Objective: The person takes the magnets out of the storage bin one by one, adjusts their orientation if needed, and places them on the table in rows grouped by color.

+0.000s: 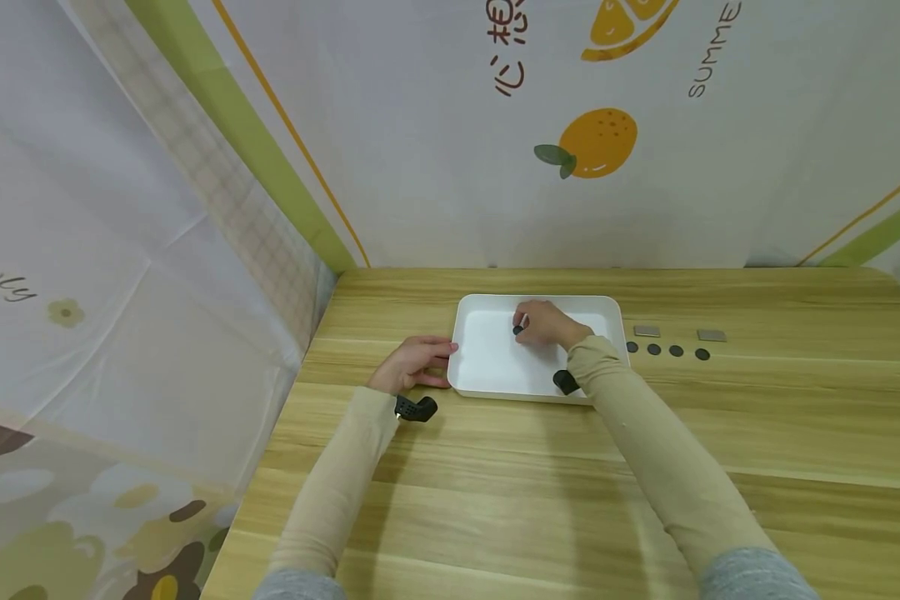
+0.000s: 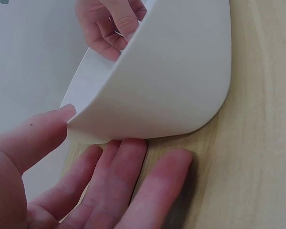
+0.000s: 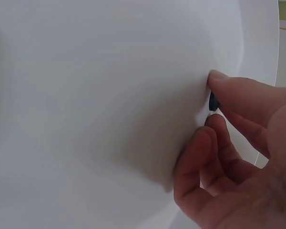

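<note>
A shallow white tray lies on the wooden table. At its left end is my left hand; in the left wrist view one fingertip touches the rim, and other fairly straight fingers lie against the foot of the outer wall. Inside the tray, my right hand pinches a small dark disc between its fingertips. Seen from the right wrist, the disc stands on edge by the tray floor, partly hidden by the fingers. Whether it touches the floor I cannot tell.
Right of the tray, several dark discs lie in a row on the table. Two flat grey rectangular pieces lie behind them. A printed cloth hangs at the table's back edge, another at the left.
</note>
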Motion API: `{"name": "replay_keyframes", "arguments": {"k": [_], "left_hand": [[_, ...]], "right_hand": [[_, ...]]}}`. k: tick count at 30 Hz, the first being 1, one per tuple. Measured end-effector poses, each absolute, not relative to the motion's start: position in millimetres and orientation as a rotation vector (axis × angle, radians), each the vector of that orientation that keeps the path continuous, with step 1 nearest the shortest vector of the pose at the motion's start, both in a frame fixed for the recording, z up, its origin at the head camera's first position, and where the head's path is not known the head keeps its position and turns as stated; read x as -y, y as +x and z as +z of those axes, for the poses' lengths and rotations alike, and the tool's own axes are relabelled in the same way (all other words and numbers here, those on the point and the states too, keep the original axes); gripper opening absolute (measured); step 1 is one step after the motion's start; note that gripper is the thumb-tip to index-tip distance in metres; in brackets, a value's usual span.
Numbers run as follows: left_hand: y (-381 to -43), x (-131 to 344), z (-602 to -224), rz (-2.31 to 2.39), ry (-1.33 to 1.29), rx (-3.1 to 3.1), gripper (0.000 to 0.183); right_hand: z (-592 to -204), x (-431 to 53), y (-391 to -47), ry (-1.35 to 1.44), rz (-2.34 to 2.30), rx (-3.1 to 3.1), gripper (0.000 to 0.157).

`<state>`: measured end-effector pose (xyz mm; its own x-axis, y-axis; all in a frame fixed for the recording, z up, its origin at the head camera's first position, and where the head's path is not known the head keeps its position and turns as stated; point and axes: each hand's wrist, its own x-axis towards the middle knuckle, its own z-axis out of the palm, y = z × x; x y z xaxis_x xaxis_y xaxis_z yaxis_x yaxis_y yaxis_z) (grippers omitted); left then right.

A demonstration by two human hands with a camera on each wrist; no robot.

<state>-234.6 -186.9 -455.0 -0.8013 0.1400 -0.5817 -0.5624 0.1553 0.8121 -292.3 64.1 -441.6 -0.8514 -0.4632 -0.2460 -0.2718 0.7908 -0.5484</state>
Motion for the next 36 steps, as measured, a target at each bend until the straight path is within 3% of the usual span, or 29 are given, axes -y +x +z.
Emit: {"name": "replay_keyframes", "arguments": {"k": [18,29,36], "left_hand": [[-233.6,189.1,-453.0,1.697,-0.386,-1.888,0.053],[-233.8,188.8,-454.8,1.697,-0.389,-1.902,0.053],[-232.7,188.6,-453.0,1.691,-0.385,-1.904,0.052]], "right_hand": [[-442.2,-66.5,-295.0,-0.491,-0.677,-2.635,0.011],[-442.9,-66.1,-297.0,-0.426,-0.663,-2.634,0.026],[-442.2,-69.0,-293.6,-0.383,-0.716,-2.620,0.024]]}}
